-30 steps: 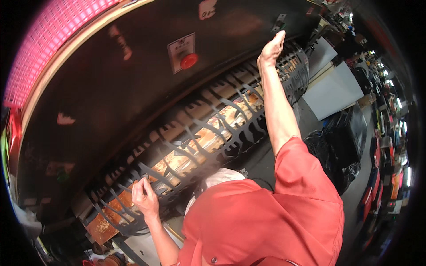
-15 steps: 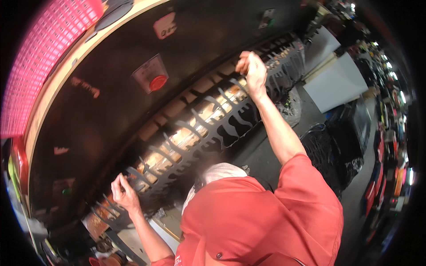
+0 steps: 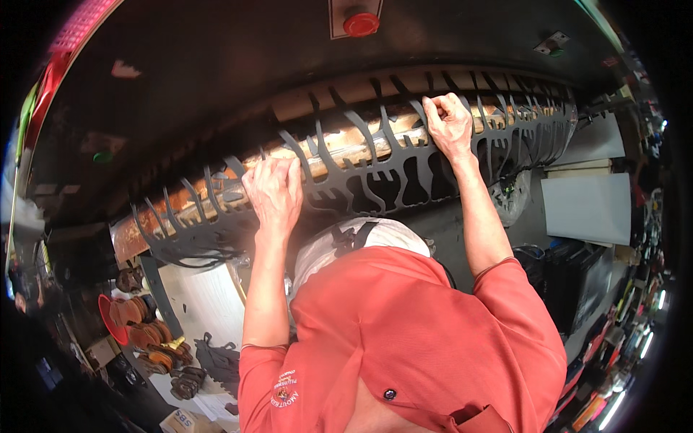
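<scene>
A long dark grey sheet [image 3: 339, 173], full of cut-out holes with thin strips between them, hangs over the front ledge of a dark machine. Beneath its strips shows a worn, brown and cream bar [image 3: 339, 144]. My left hand [image 3: 273, 191] lies over the sheet left of its middle, fingers curled down around a strip; their tips are hidden. Farther right, my right hand [image 3: 450, 128] is closed in a pinch at the upper ends of the strips. The sheet's lower edge sags toward my waist.
The machine's dark panel [image 3: 238, 72] rises beyond the ledge, carrying a red button [image 3: 361, 24] and a green one [image 3: 554, 51]. White boards [image 3: 586, 208] and black crates [image 3: 570, 278] stand at right. Brown sole-shaped pieces [image 3: 148, 334] lie stacked on the left beside a pale board [image 3: 202, 296].
The view has turned, and the sheet now runs more level across it. My left hand has come inward along the sheet from near its left end. Both hands are closer together.
</scene>
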A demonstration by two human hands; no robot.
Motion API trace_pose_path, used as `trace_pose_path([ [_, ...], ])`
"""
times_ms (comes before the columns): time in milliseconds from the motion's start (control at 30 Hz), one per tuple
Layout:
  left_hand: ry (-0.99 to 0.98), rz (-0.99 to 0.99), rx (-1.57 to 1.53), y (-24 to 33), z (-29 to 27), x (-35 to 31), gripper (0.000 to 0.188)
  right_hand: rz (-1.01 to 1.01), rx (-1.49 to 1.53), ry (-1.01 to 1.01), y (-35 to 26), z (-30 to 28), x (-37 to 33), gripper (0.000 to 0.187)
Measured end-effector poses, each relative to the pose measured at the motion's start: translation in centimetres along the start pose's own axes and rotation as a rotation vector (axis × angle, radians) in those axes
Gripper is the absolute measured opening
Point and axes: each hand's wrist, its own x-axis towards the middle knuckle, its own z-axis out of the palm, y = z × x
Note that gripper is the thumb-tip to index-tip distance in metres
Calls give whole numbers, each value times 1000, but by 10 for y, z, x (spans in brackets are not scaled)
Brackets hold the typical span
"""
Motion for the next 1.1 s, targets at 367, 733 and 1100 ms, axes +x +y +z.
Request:
trace_pose_path([
  [367,-40,-41,-33,4,-5,4,5,254,47,-29,-4,-10,4,27],
  [733,-346,-12,-236,-11,-25,34,8,-210,273,-351,-131,102,89,20],
  [1100,-389,-328,-807,-112,-66,131,18,-343,-97,-865,-211,269,194,98],
])
